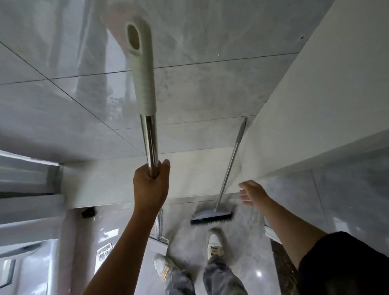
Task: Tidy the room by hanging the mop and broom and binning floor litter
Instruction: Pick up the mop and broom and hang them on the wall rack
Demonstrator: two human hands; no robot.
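Note:
My left hand (pixel 151 186) is shut around the shiny metal pole of the mop (pixel 148 140) and holds it upright against the grey tiled wall. The pole ends in a white ribbed grip with an oval hanging hole, up near the top of the view. The mop's lower part is hidden behind my arm. A broom (pixel 213 216) with dark bristles and a grey head stands on the floor, its thin metal handle leaning into the wall corner on the right. My right hand (pixel 252 192) is open, fingers spread, just right of the broom handle and not touching it.
A white wall or cabinet face (pixel 319 98) runs along the right. A window frame (pixel 24 175) is on the left. A small dark object (pixel 88 212) sits on the ledge below the wall. A printed scrap (pixel 104 251) lies on the glossy floor near my feet.

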